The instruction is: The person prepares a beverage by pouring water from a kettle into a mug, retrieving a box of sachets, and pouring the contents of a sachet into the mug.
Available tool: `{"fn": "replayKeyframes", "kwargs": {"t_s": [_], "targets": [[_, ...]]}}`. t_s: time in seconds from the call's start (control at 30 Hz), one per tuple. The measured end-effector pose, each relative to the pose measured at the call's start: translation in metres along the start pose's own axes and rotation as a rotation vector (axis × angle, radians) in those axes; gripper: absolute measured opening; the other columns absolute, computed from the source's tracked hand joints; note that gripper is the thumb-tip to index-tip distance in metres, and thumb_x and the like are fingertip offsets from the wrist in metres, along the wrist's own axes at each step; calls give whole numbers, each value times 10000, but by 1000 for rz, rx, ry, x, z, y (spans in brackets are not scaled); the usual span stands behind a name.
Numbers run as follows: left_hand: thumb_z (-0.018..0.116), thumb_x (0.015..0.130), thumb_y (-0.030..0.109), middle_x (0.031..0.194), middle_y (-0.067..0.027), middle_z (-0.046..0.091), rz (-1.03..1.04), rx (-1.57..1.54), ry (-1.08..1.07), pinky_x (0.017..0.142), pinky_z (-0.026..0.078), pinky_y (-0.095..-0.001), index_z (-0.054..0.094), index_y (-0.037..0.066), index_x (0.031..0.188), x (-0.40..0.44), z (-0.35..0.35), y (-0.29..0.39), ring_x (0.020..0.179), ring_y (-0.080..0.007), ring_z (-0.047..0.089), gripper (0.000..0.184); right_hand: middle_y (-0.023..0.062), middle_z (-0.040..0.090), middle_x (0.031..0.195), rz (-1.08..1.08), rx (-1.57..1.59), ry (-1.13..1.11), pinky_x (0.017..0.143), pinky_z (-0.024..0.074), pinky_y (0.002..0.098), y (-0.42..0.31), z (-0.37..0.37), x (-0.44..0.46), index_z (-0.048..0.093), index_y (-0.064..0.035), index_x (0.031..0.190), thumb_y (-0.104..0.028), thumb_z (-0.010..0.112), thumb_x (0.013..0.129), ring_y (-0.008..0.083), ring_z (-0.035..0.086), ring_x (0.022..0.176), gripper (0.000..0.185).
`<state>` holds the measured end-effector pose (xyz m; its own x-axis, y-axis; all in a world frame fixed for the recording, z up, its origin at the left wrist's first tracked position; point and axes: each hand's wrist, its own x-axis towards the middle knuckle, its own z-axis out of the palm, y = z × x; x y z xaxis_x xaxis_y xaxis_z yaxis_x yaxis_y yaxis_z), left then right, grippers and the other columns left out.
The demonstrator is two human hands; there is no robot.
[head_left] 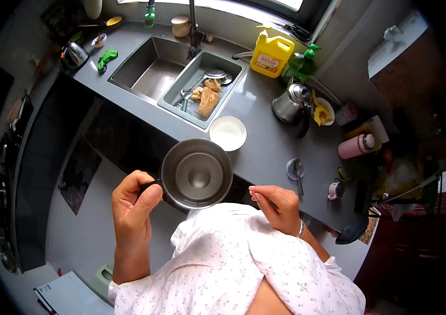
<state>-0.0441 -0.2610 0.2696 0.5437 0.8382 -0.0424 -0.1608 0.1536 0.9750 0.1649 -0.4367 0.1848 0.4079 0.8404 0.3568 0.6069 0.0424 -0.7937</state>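
My left hand [134, 207] is closed around the black handle of a round metal saucepan [196, 176], held in front of my body. Its inside is bare grey metal; whether clear liquid lies in it I cannot tell. To the right of the saucepan, apart from it, my right hand [278, 206] is pinched, thumb against fingers. Anything between those fingertips is too small to make out. Just beyond the saucepan's rim, a white bowl [228, 133] stands on the grey counter [265, 149].
A double sink [144, 68] lies ahead, its right basin holding a grey tub [181, 86] with sponges and utensils. Along the right stand a yellow jug [271, 55], a metal kettle [291, 102], a pink bottle [355, 146] and a spoon [299, 176] in a small dish.
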Motion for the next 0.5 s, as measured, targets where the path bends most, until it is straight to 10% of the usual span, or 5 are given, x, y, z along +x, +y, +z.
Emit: {"fn": "replayKeyframes", "kwargs": {"t_s": [0.5], "targets": [[600,854,129,605,59,415,-55,-28,87,506,253,-176,559,53,797,12,-22,-19,539,-12,327,103,117,695,784,-8,24,5,513,487,252,-1,25,11,699,-9,925,-18,702,791,187,644,575,134]]}}
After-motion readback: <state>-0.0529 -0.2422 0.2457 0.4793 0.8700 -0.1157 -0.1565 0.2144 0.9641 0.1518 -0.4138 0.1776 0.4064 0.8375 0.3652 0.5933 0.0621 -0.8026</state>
